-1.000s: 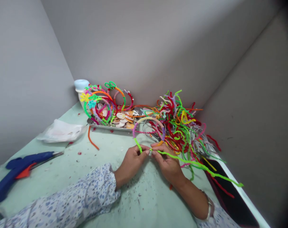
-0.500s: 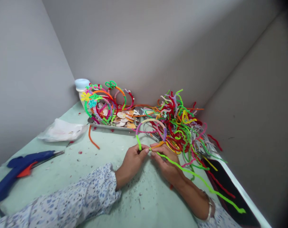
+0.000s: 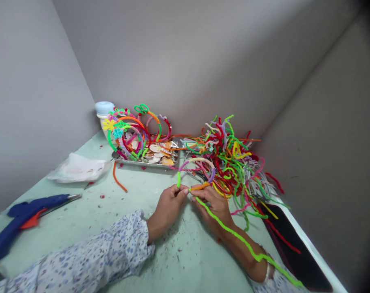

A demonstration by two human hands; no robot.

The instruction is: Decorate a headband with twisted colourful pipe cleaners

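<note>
Over the middle of the table, my left hand (image 3: 167, 211) pinches the light-green end of a headband (image 3: 184, 163) wound in pipe cleaners of purple, cream, pink and orange. The headband stands as an arch above the fingertips. Close beside it, my right hand (image 3: 214, 211) is closed at the orange end, its thumb and fingers pinching a bright-green pipe cleaner (image 3: 245, 241). The pipe cleaner's long loose tail runs back over the right forearm to the sleeve. Both sets of fingertips nearly meet, and the exact spot where pipe cleaner and headband join is partly hidden.
Right of the hands lies a tangled heap of pipe cleaners (image 3: 234, 162), beside a dark phone-like slab (image 3: 295, 248). Behind, a metal tray (image 3: 136, 162) holds shell-like pieces and finished headbands (image 3: 142, 126). A blue glue gun (image 3: 26, 215) and a plastic bag (image 3: 79, 167) lie left.
The green pipe cleaner's tail has swung from right of the forearm to across it. The headband has tilted and shifted slightly right; both hands stay close together.
</note>
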